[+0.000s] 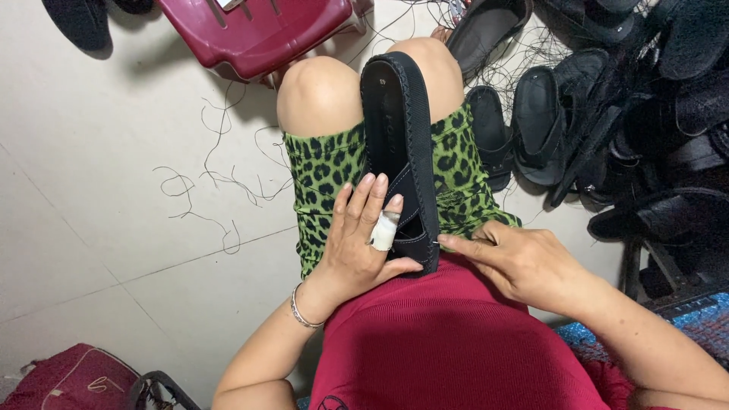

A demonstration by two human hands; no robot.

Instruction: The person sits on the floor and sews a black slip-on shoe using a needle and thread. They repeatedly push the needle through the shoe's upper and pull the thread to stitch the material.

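A black sandal (401, 152) lies lengthwise along the person's lap, between the knees, sole edge up and toe end pointing away. The left hand (363, 235) rests flat against its near end, fingers spread over the strap and thumb hooked under the heel; one finger wears a white bandage (384, 230), and a thin bracelet (301, 311) circles the wrist. The right hand (524, 262) sits just beside the heel, forefinger and thumb pinched together at the sole's edge, seemingly on a fine needle, too small to tell surely. Loose black threads (205, 190) trail over the floor (91, 190). More black sandals (607, 114) pile up on the right, and a maroon plastic stool (258, 34) stands beyond the knees.
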